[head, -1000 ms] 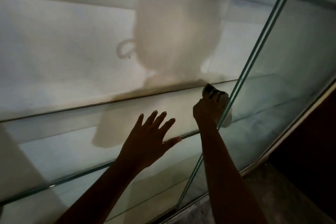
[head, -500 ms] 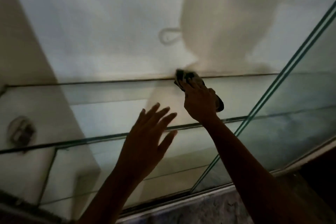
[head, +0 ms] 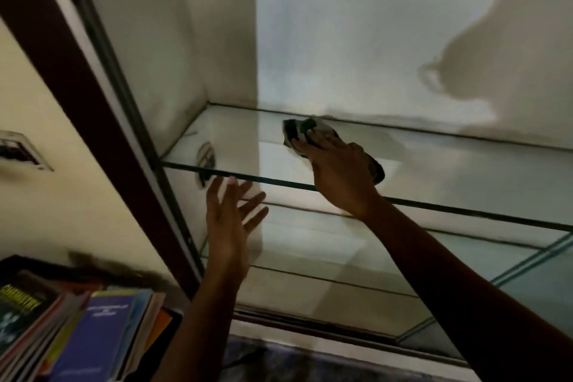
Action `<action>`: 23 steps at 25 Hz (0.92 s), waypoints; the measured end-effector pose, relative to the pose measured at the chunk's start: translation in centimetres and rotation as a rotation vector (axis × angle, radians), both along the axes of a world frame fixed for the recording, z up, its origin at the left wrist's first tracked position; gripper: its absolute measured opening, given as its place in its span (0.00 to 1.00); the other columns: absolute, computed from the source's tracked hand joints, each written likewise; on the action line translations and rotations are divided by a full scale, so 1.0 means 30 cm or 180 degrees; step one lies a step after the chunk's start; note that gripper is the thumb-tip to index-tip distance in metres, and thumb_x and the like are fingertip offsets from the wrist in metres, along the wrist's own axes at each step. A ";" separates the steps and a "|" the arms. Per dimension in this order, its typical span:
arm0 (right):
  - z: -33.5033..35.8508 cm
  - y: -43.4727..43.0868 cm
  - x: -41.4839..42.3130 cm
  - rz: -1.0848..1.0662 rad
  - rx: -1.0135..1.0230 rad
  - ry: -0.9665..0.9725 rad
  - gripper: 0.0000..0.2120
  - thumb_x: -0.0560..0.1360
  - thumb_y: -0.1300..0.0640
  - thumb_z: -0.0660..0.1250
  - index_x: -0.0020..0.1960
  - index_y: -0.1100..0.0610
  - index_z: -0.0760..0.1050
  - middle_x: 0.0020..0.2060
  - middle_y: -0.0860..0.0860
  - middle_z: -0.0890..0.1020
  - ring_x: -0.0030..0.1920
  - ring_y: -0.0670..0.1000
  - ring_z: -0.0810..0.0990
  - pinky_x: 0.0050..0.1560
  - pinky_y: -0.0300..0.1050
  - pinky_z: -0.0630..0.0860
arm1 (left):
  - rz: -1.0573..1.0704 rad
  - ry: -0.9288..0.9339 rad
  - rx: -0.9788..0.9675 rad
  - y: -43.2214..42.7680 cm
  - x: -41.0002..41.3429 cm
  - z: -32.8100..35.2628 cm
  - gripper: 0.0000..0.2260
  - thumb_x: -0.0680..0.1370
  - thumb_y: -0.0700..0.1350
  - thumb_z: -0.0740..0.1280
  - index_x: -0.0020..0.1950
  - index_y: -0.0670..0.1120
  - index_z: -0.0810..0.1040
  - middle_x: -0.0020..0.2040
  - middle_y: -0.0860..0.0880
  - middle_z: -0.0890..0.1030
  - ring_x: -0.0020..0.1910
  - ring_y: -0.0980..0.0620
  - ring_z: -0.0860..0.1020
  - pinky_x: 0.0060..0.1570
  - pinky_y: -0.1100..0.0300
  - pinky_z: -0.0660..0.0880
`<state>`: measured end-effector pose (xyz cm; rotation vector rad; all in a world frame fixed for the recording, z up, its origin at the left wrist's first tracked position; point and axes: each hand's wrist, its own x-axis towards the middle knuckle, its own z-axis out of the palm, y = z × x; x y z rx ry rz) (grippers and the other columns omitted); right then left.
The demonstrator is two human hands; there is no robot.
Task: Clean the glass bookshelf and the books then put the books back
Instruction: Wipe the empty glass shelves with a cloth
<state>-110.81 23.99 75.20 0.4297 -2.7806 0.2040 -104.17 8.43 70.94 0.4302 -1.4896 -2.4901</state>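
Right hand (head: 338, 170) lies palm down on the cloth (head: 297, 130), fingers laid fairly flat over it, pressing it onto the top glass shelf (head: 235, 139). It looks like a press, not a pinch. Cloth sticks out past the fingertips to the left and a dark bit shows behind the palm on the right. Left hand (head: 231, 220) is spread wide and holds nothing; it hovers just in front of the shelf's front edge, lower and left of the right hand.

Key relation: shelf's long axis runs left-right, and the cloth sits left of mid-span, close to the back wall. Left corner lies further left of the cloth, so the wipe likely runs that way along the axis, right hand doing it. Lower shelf (head: 341, 245) sits below, bare.

Books (head: 93, 326) are stacked bottom-left, outside the cabinet and well apart from the cloth. Left hand is nearer them. Putting them back looks some way off.
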 end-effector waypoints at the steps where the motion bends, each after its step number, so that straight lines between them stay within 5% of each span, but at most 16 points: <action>1: -0.010 -0.025 0.005 0.0184 -0.0113 0.0032 0.30 0.75 0.68 0.59 0.72 0.46 0.62 0.73 0.51 0.64 0.72 0.54 0.62 0.63 0.52 0.63 | 0.0070 0.0040 0.0244 -0.029 -0.028 0.012 0.18 0.80 0.50 0.58 0.69 0.48 0.66 0.57 0.45 0.79 0.53 0.44 0.81 0.50 0.50 0.78; 6: 0.000 -0.086 0.031 0.1241 -0.0565 0.0405 0.30 0.63 0.74 0.70 0.60 0.50 0.79 0.57 0.54 0.81 0.53 0.57 0.81 0.52 0.51 0.77 | 0.0340 0.0284 0.1251 -0.135 -0.123 0.066 0.20 0.81 0.41 0.58 0.73 0.49 0.59 0.61 0.37 0.76 0.46 0.43 0.83 0.38 0.52 0.80; 9: 0.085 -0.128 0.020 0.1612 -0.0899 -0.0288 0.22 0.73 0.70 0.64 0.61 0.50 0.77 0.55 0.51 0.82 0.43 0.37 0.79 0.45 0.32 0.74 | 0.0396 0.0294 0.1157 -0.145 -0.127 0.056 0.21 0.81 0.38 0.56 0.73 0.49 0.59 0.60 0.40 0.77 0.45 0.45 0.83 0.36 0.54 0.80; 11: 0.138 -0.167 -0.085 0.1342 -0.1170 -0.0356 0.19 0.76 0.66 0.62 0.63 0.49 0.76 0.47 0.50 0.83 0.31 0.37 0.78 0.33 0.27 0.71 | 0.0349 0.0314 0.1321 -0.140 -0.126 0.052 0.20 0.82 0.39 0.55 0.73 0.50 0.59 0.57 0.40 0.78 0.45 0.42 0.83 0.37 0.52 0.80; 14: 0.139 -0.266 -0.312 0.0962 -0.0716 -0.0201 0.18 0.76 0.59 0.62 0.65 0.50 0.74 0.52 0.55 0.82 0.48 0.54 0.81 0.46 0.40 0.75 | 0.0388 0.0249 0.1389 -0.139 -0.123 0.059 0.18 0.82 0.41 0.56 0.71 0.53 0.61 0.58 0.40 0.79 0.46 0.41 0.83 0.38 0.51 0.81; 17: 0.082 -0.391 -0.443 0.0942 0.0029 -0.0518 0.23 0.78 0.55 0.60 0.72 0.50 0.65 0.65 0.54 0.75 0.63 0.59 0.70 0.61 0.48 0.69 | 0.0382 0.0168 0.1397 -0.134 -0.119 0.067 0.14 0.81 0.41 0.56 0.64 0.57 0.65 0.56 0.43 0.80 0.46 0.42 0.83 0.42 0.48 0.81; 23: 0.068 -0.494 -0.407 0.1059 0.0159 -0.0341 0.22 0.79 0.57 0.58 0.73 0.55 0.61 0.63 0.57 0.74 0.61 0.60 0.70 0.56 0.50 0.69 | 0.0370 0.0093 0.1367 -0.135 -0.121 0.092 0.14 0.82 0.41 0.55 0.62 0.59 0.62 0.54 0.45 0.80 0.46 0.43 0.83 0.43 0.47 0.81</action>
